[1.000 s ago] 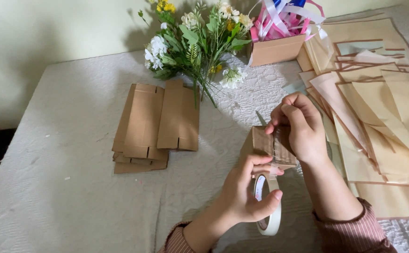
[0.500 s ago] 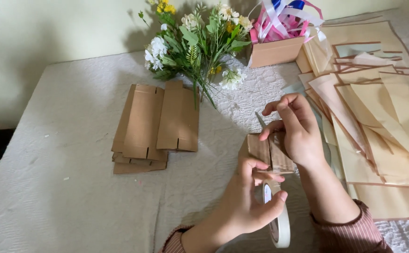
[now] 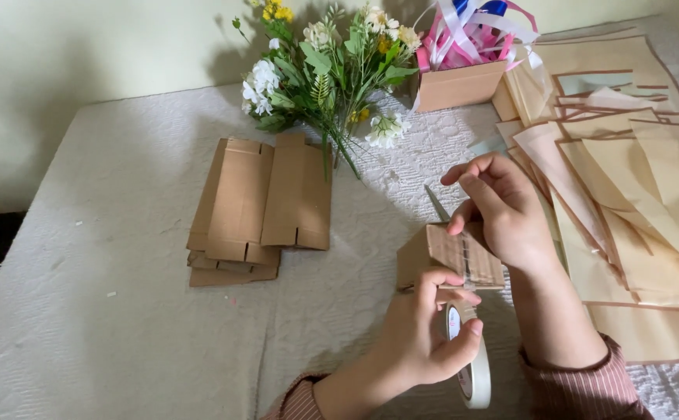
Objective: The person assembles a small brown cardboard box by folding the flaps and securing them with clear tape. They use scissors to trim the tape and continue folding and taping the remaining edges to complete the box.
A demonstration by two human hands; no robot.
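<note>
One small box: a folded brown cardboard box (image 3: 448,257) is set on the white tablecloth (image 3: 106,327), between both hands.
Left hand (image 3: 425,342): closed around one white tape roll (image 3: 470,365), with a finger on the box's near edge.
Right hand (image 3: 499,206): fingers curled, pressed onto the box top.
Flat boxes: one stack (image 3: 257,206), well apart to the left.
Flowers: one bunch (image 3: 324,74) beyond.
Paper sheets: many brown sheets (image 3: 635,187), just beside the right arm.
Ribbon box: one (image 3: 460,82), at the far edge.

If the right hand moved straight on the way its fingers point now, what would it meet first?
The right hand points left; past the small cardboard box it holds, probably the stack of flat cardboard pieces, though depth is unclear.
</note>
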